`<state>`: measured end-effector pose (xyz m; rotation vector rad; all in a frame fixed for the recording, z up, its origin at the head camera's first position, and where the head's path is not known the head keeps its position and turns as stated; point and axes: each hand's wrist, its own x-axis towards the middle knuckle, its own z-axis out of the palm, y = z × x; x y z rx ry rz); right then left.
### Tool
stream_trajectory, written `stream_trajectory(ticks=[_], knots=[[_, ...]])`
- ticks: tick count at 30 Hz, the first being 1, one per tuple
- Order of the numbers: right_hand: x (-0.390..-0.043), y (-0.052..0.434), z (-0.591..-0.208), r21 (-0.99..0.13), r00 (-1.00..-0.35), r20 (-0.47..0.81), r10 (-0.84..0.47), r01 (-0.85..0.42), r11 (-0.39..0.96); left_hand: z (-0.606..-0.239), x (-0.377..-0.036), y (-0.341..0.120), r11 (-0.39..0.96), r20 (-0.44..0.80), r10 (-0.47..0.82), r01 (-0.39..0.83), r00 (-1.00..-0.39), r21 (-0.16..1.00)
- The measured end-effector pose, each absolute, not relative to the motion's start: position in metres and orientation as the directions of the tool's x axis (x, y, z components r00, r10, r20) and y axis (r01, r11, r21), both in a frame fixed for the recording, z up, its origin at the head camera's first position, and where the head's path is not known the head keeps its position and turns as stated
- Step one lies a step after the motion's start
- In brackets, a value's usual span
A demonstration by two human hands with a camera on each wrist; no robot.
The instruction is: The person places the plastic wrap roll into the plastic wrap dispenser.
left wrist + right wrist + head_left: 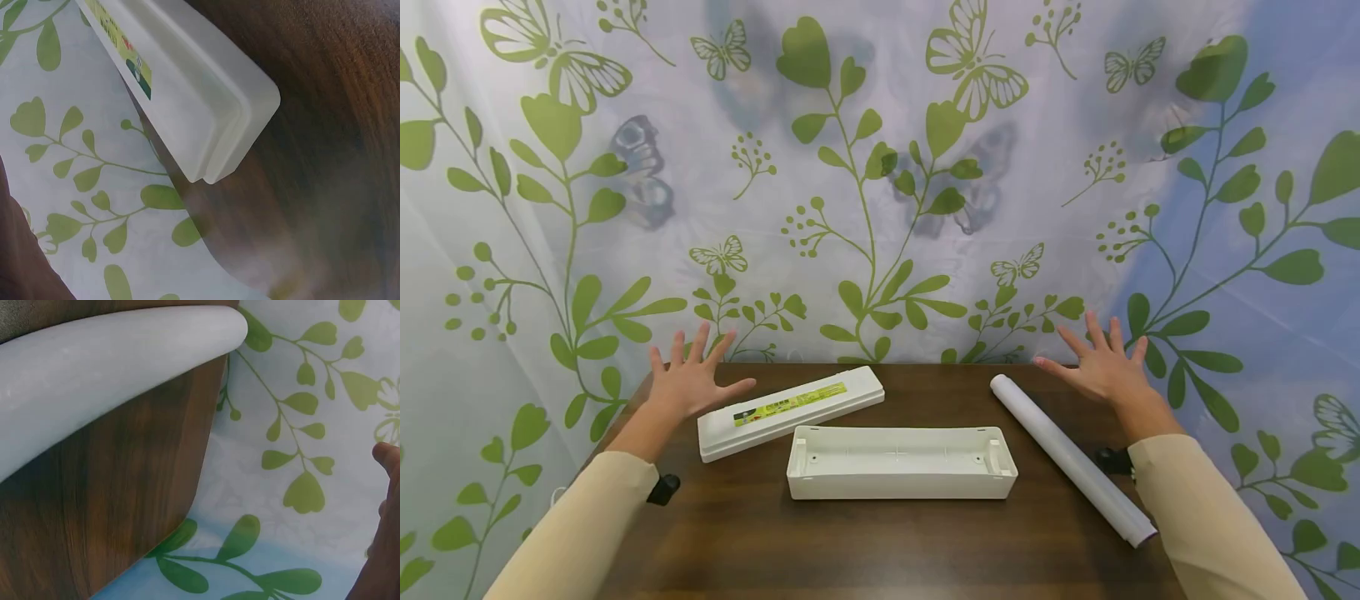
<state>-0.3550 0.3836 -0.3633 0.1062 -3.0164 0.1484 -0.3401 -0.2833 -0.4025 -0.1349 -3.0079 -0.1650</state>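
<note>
On the dark wooden table (887, 542) lies an empty white plastic tray (901, 463), long and open at the top. Behind it to the left a white lid with a green and yellow label (790, 409) lies at a slant; its end (206, 106) fills the left wrist view. A white roll (1070, 454) lies diagonally at the right, and the right wrist view shows it too (106, 369). My left hand (688, 379) hovers over the lid's left end with fingers spread and holds nothing. My right hand (1097, 362) hovers by the roll's far end, fingers spread and empty.
A white curtain printed with green leaves and butterflies (880, 167) hangs close behind the table and around its sides. The table's back corners (206, 469) sit right against it. Black wrist straps (662, 489) show at both beige sleeves.
</note>
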Motion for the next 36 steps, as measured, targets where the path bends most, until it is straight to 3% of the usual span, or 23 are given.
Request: stream_trajectory(ticks=[14, 25, 36], knots=[[-0.338, 0.376, -0.377, -0.066, -0.977, 0.188, -0.103, -0.117, 0.991, -0.418, -0.326, -0.27, 0.986, 0.189, 0.116, 0.136, -0.975, 0.094], [-0.316, 0.369, -0.394, -0.044, -0.965, 0.23, -0.125, -0.139, 0.989, -0.437, -0.309, -0.257, 0.965, 0.252, 0.176, 0.218, -0.951, 0.146], [-0.285, 0.36, -0.419, -0.092, -0.944, 0.292, -0.155, -0.189, 0.978, -0.456, -0.29, -0.235, 0.911, 0.293, 0.262, 0.336, -0.92, 0.24]])
